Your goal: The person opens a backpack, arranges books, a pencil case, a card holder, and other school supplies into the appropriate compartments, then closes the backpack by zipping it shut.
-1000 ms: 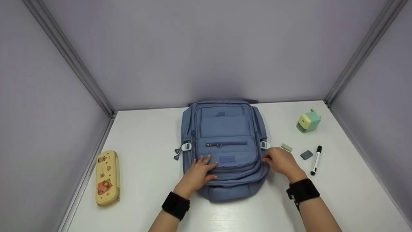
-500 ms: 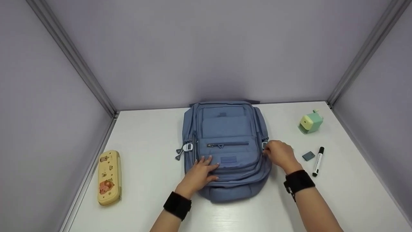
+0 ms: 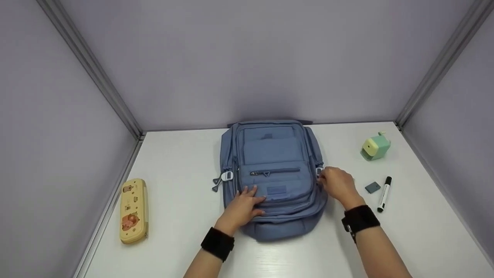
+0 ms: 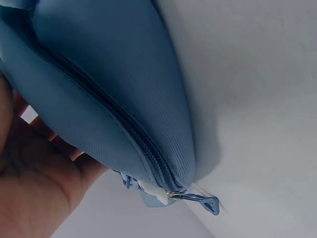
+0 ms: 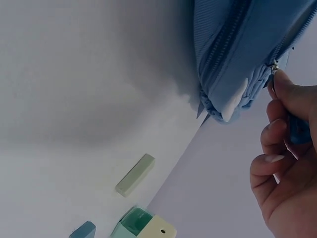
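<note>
A blue backpack (image 3: 273, 150) lies on the white table, its front pocket facing up. My left hand (image 3: 241, 210) rests with spread fingers on the lower left of that pocket; in the left wrist view the palm side of the left hand (image 4: 39, 173) shows beside a zipper (image 4: 106, 101). At the bag's right edge, beside a white buckle (image 3: 319, 172), is my right hand (image 3: 339, 186). The right wrist view shows the right hand (image 5: 292, 163) pinching a zipper pull (image 5: 299, 130) between thumb and curled index finger, just below the metal slider (image 5: 275, 65).
On the right stand a green and yellow pencil sharpener (image 3: 375, 146), a small dark grey-blue block (image 3: 373, 187) and a capped marker (image 3: 384, 194). A pale green block (image 5: 135, 175) lies near the right hand. A yellow pencil case (image 3: 133, 210) is at the left.
My right hand has moved up along the bag's right edge toward the buckle, mostly covering the pale green block in the head view. My left hand has stayed on the pocket.
</note>
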The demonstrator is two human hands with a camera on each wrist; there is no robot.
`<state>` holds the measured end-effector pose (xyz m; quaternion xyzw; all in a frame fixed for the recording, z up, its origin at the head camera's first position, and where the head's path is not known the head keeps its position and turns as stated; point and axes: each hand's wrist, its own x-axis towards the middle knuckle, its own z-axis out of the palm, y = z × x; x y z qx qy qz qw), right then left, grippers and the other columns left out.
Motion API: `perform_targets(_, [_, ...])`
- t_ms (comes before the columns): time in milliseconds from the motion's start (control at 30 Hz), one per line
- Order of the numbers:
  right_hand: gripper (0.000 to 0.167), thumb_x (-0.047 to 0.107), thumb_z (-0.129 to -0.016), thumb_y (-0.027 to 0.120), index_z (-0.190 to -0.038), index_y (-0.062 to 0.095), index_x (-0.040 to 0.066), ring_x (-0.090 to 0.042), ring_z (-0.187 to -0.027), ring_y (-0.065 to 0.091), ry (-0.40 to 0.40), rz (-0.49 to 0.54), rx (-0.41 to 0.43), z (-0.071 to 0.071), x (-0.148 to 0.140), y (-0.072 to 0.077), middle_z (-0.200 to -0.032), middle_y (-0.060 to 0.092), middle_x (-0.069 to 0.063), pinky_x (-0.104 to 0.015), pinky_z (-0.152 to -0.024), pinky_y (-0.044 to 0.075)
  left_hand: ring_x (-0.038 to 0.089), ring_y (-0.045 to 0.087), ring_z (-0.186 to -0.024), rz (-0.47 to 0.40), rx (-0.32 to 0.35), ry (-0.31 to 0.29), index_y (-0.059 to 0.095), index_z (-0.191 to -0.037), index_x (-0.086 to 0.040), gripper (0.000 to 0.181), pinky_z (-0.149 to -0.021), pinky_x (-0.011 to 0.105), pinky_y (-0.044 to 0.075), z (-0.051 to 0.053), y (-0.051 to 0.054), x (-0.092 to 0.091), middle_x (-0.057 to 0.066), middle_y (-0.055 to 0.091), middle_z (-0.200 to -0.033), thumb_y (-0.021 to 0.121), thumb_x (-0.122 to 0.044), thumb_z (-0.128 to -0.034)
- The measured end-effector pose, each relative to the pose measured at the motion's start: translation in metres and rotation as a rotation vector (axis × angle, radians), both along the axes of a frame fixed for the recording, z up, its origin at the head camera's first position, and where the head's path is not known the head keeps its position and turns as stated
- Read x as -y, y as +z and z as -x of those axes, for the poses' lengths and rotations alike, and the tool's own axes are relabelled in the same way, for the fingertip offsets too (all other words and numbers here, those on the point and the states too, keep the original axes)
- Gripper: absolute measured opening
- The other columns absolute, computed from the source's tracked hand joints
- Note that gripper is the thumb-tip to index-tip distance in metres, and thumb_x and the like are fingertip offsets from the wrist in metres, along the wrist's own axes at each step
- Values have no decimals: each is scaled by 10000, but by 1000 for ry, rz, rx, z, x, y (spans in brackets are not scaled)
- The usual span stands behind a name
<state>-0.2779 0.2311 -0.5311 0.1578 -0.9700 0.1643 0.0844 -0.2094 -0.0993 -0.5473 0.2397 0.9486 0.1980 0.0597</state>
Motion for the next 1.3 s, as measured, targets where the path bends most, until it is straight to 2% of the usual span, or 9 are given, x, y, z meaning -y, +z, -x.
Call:
perform_targets(167, [52,84,-834,757,-795,728,64,-284,-692,640,22,-11,93,-4,-2,9,-773,668,-53,-473,-574,494,472,312,-1371,11,-8,12,626,-1340,-185,518,-1066,616,284,1,-2,-3,196,380,-1505,693,-409,-878])
perform_targets(233, [42,79,-830,758,-798,735,64,-271,-699,640,30,-15,103,-5,-2,11,-782,675,-48,-469,-583,494,470,308,-1374,10,-4,14,625,-1341,-186,518,-1068,617,279,1,-3,-3,195,378,-1506,695,-405,-877])
perform_targets(333, [55,77,-821,767,-783,729,62,-275,-686,640,26,-21,59,-5,-2,11,-753,659,-38,-470,-575,494,470,302,-1376,0,1,10,625,-1340,-187,515,-1068,617,278,1,-3,-2,199,375,-1507,700,-396,-875])
perform_targets(567, [115,56,-815,764,-733,684,45,-299,-605,609,-25,-11,-125,3,2,5,-667,572,-40,-475,-506,471,473,285,-1382,-24,32,-6,633,-1326,-181,510,-1073,610,276,1,0,1,208,354,-1515,707,-389,-866])
perform_targets(733, [97,57,-839,735,-760,690,25,-337,-641,628,-75,5,-163,13,3,1,-715,607,-80,-501,-528,486,463,262,-1396,-24,63,-9,631,-1325,-189,511,-1077,611,267,2,0,1,196,342,-1526,703,-389,-860])
perform_targets(900, [103,69,-855,714,-776,700,5,-362,-667,634,-98,-12,-136,25,4,2,-740,622,-106,-517,-546,493,451,242,-1407,-25,81,-11,619,-1335,-192,516,-1090,600,250,3,-1,1,180,326,-1537,698,-388,-865])
perform_targets(1133, [145,88,-870,719,-749,688,15,-362,-675,642,-91,-57,-44,42,8,9,-723,613,-105,-509,-561,506,465,234,-1403,-31,80,-17,617,-1333,-173,508,-1085,610,248,3,0,2,200,318,-1533,699,-370,-873])
perform_targets(1300, [167,74,-878,699,-729,667,6,-347,-668,642,-84,-78,-48,51,10,9,-713,607,-105,-498,-554,513,471,237,-1400,-22,73,-27,617,-1336,-175,504,-1082,612,252,3,0,2,204,317,-1532,691,-377,-881])
